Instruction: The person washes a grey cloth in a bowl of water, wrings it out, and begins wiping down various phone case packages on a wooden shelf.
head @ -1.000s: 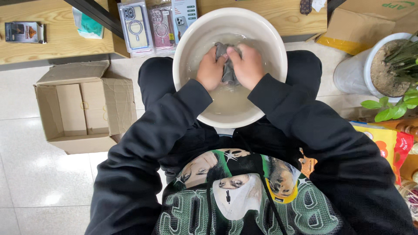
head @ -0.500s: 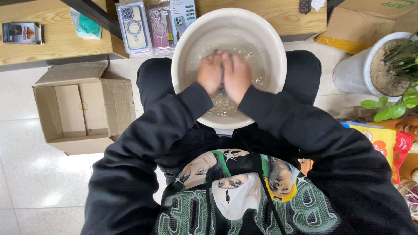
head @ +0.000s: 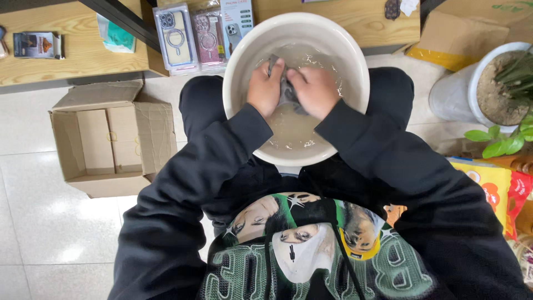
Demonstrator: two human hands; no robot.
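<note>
A small grey cloth [head: 286, 89] sits in the white bowl [head: 355, 66] of cloudy water. Its long side runs up and down, with the top end poking out away from the person. The left hand [head: 265, 89] and right hand [head: 314, 91] squeeze it between them, one on each side, fingers curled tight.

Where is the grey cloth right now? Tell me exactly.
In the head view, the small grey cloth sits top centre, gripped between the left hand and right hand, over cloudy water inside the round white basin on the person's lap.
</note>
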